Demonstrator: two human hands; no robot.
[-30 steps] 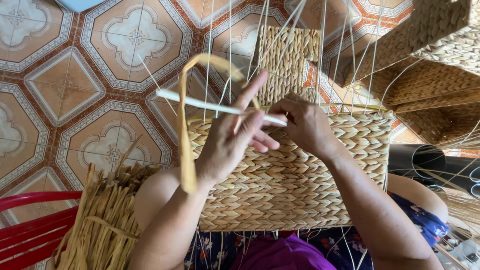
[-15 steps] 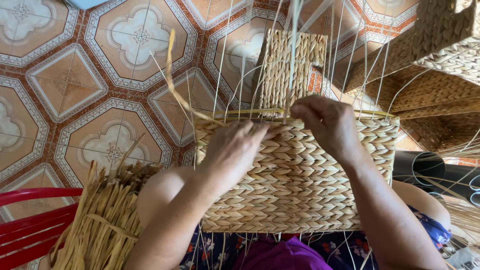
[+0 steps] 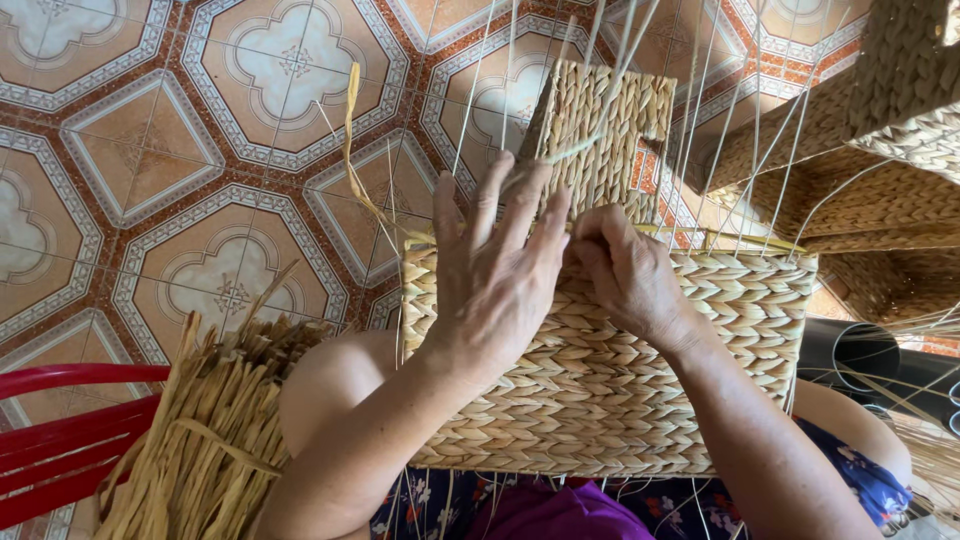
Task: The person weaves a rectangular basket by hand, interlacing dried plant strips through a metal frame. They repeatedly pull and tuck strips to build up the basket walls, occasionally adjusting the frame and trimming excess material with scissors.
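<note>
We press the left hand (image 3: 500,285), fingers spread, flat on the woven basket (image 3: 600,400); our right hand (image 3: 625,270) pinches the straw strand (image 3: 700,235) tight along the rim.

Upright wire stakes (image 3: 700,120) crowding hands (image 3: 560,270)

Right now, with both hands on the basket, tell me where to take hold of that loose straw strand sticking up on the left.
Grip the straw strand low on its stalk, just above where it leaves the basket's top edge, coming from the open left side. Its tip is thin and bent, so it would probably flex; the base looks firmer. The left hand lies nearest; the right hand rests on the rim.
</note>
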